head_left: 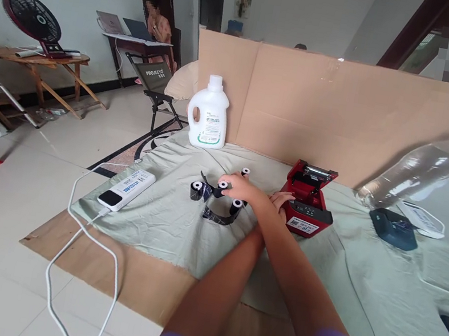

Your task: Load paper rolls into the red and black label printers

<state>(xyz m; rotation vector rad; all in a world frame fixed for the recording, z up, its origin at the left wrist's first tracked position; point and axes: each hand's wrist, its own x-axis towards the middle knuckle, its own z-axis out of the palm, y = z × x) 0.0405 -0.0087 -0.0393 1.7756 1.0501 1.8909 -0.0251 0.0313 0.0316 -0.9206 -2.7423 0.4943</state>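
Note:
My forearms cross, the right over the left. My right hand (238, 187) reaches over to the left, its thumb and fingers closed around a small black roll (222, 185) with a white core. Similar dark rolls lie around it: one to the left (196, 189), one in front (237, 206) with its strip curling out, and one behind (245, 171). My left hand (280, 202) grips the left side of a small red printer (309, 229), fingers over its edge. The printer's lid (313, 173) stands raised. The left palm is partly hidden.
Behind stand a white detergent jug (211, 116) and a cardboard wall (297, 100). A power strip (127, 190) with a white cable lies left. At right are a large plastic bottle (420, 168) and a dark object (393, 228). A person (160, 29) sits at a far desk.

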